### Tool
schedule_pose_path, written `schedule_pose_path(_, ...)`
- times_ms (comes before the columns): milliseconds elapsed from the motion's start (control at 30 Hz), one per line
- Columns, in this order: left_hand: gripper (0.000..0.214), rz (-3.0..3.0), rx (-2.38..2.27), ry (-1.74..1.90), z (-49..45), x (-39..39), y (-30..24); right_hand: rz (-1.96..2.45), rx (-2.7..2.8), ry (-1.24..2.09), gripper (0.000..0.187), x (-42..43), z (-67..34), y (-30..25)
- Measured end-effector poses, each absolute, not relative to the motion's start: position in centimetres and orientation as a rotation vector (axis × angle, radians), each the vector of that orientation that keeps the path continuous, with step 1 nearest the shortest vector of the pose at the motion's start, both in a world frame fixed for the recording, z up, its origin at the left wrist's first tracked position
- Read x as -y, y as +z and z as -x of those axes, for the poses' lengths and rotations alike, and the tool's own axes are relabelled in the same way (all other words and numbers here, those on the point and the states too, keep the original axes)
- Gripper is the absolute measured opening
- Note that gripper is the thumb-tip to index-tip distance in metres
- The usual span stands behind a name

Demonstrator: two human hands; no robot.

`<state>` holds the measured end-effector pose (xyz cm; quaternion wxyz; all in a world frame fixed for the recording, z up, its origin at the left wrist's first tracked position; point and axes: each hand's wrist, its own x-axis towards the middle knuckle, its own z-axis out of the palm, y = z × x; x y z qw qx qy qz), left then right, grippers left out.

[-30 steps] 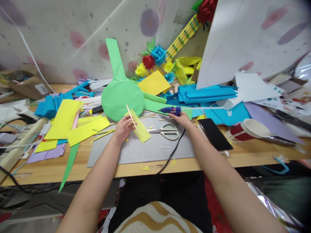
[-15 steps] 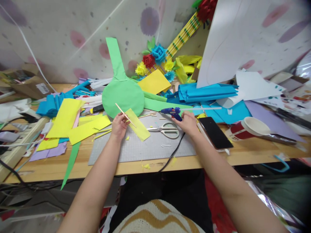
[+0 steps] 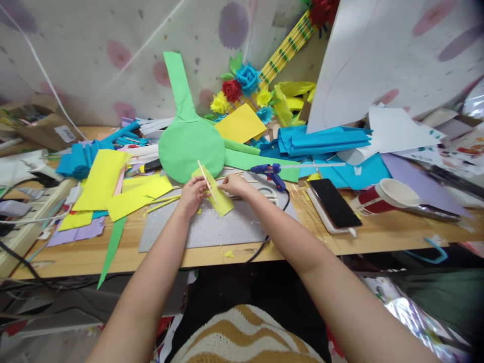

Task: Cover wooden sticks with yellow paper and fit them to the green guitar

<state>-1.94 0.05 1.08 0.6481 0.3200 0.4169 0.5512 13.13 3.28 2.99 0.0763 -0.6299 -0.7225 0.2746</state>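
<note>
A thin wooden stick [image 3: 207,182] lies slantwise across a narrow strip of yellow paper [image 3: 222,204], above a grey cutting mat [image 3: 166,232]. My left hand [image 3: 192,195] pinches the stick and the strip at their left side. From the right, my right hand [image 3: 232,185] closes its fingertips on the strip's right edge; the exact grip is partly hidden. Just beyond that wrist rests a blue glue gun [image 3: 270,174] with a long clear glue stick in its back. Scissors [image 3: 269,194] lie partly covered by my right forearm.
Behind the hands leans a round green paper shape [image 3: 191,151] with a long neck. Yellow paper sheets [image 3: 139,197] spread at left. A phone [image 3: 336,202] and a paper cup [image 3: 389,196] stand at right. The glue gun's black cord [image 3: 266,242] crosses the table's front edge.
My right hand has left the glue gun, which now lies on the table, and moved left to the yellow strip. My left hand still holds the stick and strip, now turned steeper.
</note>
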Motion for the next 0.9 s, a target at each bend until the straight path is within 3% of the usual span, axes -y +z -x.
schedule_pose_path(133, 0.022, -0.724, -0.94, 1.253, 2.1, -0.1, 1.1, 1.748, 2.153, 0.92, 0.017, -3.4, -12.0, 2.4)
schedule_pose_path(267, 0.024, -0.776, -0.925, 1.253, 1.9, -0.1, 1.0, 1.444, 2.095, 0.696, 0.014, -2.7, -13.4, 1.7)
schedule_pose_path(400, 0.024, -0.933, -0.977, 1.224, 1.4, 0.2, 0.6, 1.407, 1.909, 0.662, 0.016, -2.0, -15.4, 1.1)
schedule_pose_path(600, 0.027, -1.075, -1.109, 1.176, 0.7, 0.5, 0.2, 1.371, 1.837, 0.863, 0.021, -1.6, -16.7, 0.6)
schedule_pose_path(767, 0.027, -1.049, -1.158, 1.167, 0.7, 0.2, 0.2, 1.235, 1.661, 1.25, 0.028, -1.7, -16.7, 0.1)
schedule_pose_path(900, 0.027, -1.069, -1.167, 1.144, 0.7, 0.2, 0.3, 1.215, 1.599, 1.298, 0.029, -2.0, -16.8, -0.5)
